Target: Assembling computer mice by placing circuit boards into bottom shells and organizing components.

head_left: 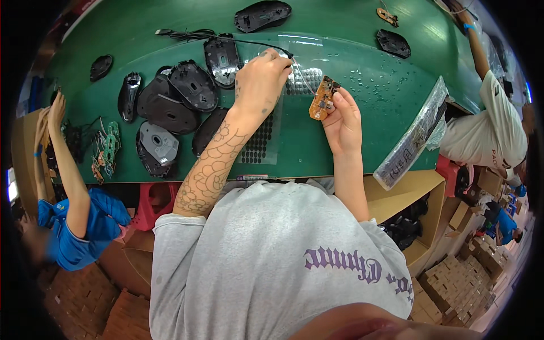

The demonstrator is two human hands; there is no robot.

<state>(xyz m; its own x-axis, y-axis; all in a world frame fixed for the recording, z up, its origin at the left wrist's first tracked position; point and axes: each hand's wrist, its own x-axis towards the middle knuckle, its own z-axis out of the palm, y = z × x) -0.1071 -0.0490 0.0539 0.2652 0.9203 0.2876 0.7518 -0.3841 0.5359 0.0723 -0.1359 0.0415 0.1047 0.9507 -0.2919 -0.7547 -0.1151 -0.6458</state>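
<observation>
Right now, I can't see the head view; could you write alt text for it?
Over a green table, a person's right hand holds a small orange-brown circuit board, while the left hand is at a black cable wired to it. Black mouse shells and a sheet of black dots lie nearby.

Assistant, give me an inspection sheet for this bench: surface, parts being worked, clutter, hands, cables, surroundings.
Surface: green table, droplets right of centre.
Job's things: board, wired to the cable.
Clutter: black mouse shells, mostly left; wrapped package, right.
Hands: right hand holds the board; left hand at the cable's end, grip hidden.
Cables: one black, its plug toward the back left.
Surroundings: people on both sides; open box, lower right.
</observation>
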